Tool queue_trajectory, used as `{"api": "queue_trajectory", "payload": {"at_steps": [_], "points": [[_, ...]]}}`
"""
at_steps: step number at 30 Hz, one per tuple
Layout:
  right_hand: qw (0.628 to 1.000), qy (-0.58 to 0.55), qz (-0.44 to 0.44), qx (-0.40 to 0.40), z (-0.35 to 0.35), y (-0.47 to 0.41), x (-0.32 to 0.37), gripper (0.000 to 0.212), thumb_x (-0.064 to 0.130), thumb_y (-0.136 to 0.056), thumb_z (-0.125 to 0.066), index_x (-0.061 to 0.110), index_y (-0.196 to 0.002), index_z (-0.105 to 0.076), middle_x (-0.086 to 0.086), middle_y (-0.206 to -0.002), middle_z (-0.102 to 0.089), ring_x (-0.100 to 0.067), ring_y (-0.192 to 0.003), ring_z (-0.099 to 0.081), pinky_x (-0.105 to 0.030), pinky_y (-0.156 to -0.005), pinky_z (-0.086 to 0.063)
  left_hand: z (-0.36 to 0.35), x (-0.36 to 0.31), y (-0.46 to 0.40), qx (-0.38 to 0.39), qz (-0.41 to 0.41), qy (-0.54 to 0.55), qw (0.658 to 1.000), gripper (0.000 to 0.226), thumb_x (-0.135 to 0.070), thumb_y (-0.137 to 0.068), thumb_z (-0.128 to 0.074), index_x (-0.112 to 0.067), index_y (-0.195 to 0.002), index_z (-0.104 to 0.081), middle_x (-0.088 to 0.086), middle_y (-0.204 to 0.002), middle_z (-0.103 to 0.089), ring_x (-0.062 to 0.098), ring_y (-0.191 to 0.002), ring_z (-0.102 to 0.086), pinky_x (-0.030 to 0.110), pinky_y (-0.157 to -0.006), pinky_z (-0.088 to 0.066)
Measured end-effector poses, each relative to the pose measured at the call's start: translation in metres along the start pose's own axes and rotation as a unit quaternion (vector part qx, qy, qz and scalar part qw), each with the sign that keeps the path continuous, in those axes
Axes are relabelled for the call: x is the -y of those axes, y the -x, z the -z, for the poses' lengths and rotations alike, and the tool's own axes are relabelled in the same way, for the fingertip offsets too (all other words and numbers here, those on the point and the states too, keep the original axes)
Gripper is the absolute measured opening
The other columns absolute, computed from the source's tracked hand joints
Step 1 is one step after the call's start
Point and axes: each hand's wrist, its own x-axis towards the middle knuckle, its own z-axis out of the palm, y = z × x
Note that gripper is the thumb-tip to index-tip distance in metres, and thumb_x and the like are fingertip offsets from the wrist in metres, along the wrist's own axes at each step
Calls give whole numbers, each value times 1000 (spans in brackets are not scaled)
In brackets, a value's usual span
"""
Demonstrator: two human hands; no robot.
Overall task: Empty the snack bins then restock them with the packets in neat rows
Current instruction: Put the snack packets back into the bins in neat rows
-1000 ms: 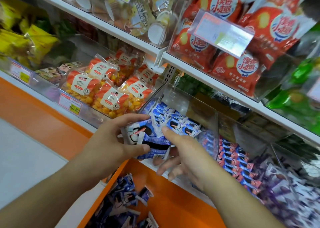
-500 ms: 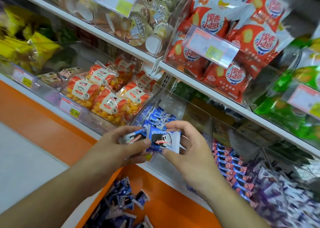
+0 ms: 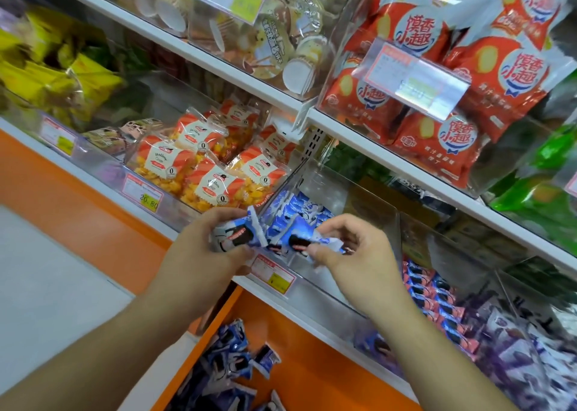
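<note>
Left hand (image 3: 215,248) grips a small stack of blue packets (image 3: 237,235), fingers curled round them, just left of the clear bin (image 3: 352,220). Right hand (image 3: 349,254) pinches one blue packet (image 3: 299,243) between thumb and fingertips at the bin's front wall. Inside the bin, a partial row of like packets (image 3: 296,211) stands toward its left side; the rest of the floor appears bare. A loose pile of packets (image 3: 231,364) lies below the bin on the orange surface (image 3: 312,364).

Judgement: restocking is under way. To do it well, feed packets one at a time from the stack, all faces turned one way, crimped ends aligned, each pressed against the last.

Materials: packets are glossy, crinkly film with serrated seals, likely slippery; the bin is rigid, smooth, transparent plastic with straight walls.
</note>
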Motion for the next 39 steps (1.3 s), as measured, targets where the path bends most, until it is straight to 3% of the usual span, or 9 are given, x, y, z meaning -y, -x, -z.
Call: {"api": "queue_trajectory", "payload": {"at_steps": [3,6,11,16,25,29,32,36,39], "points": [[999,24,-25,-20,-8,-29,-21,26,11,-86,-85,29,-88,-67,4,-93,-68,-9,-82,-65,-24,-66,-52,6,6,-8,-17,17,7,1000,42,-8,-95,-71,-44,-114,-67,-5,-107,-69,15,-78,-78,47,-80,-64],[997,73,-19,32,-27,-50,-39,27,10,-86,-85,29,-88,-66,2,-98,-70,-5,-78,-65,-14,-57,-48,5,9,-8,-7,16,3,1000,43,-6,-96,-70,-45,-113,-67,-9,-107,-64,11,-77,-77,41,-72,-66],[977,195,29,78,-57,-68,-52,20,23,-84,-87,29,-83,-68,12,-88,-66,-9,-79,-62,-32,-69,-53,6,15,-12,7,14,-5,1000,45,-5,-95,-70,-46,-111,-67,-6,-109,-65,13,-81,-78,37,-69,-66],[971,220,45,86,-66,-73,-58,21,26,-79,-92,29,-83,-71,7,-95,-54,-8,-81,-53,-28,-67,-46,6,17,-13,19,6,-17,1000,42,-8,-98,-68,-47,-112,-66,-10,-108,-64,7,-82,-77,31,-66,-65],[985,136,21,100,-48,-67,-50,27,23,-84,-89,35,-101,-71,0,-106,-54,-9,-83,-53,-17,-74,-43,6,16,-14,32,-5,-34,999,37,-11,-103,-61,-45,-115,-69,-11,-113,-63,8,-85,-76,31,-65,-65],[997,-14,15,80,-32,-52,-31,25,6,-94,-72,28,-104,-73,-6,-101,-66,-12,-83,-60,-26,-82,-53,7,15,-11,65,-33,-74,995,43,-14,-99,-67,-52,-120,-63,-7,-128,-60,9,-86,-77,31,-69,-65],[986,-95,4,136,-24,-33,-12,20,13,-94,-75,28,-107,-73,1,-96,-73,-23,-98,-69,-39,-96,-56,5,16,-9,86,-33,-47,995,42,-22,-93,-76,-52,-118,-60,-2,-117,-72,16,-87,-78,39,-74,-65],[974,-117,20,191,-15,-12,3,41,18,-91,-82,44,-119,-67,5,-105,-67,-13,-86,-68,-31,-80,-56,-1,14,-7,96,-17,-58,994,36,-32,-86,-82,-34,-113,-58,1,-95,-80,22,-80,-77,45,-76,-63],[973,-119,-7,196,-13,-7,8,49,10,-89,-83,38,-124,-64,1,-102,-72,-15,-81,-70,-32,-74,-57,-6,9,-5,86,5,30,996,26,-19,-90,-78,-11,-109,-62,7,-98,-79,25,-86,-79,39,-75,-65]]}}
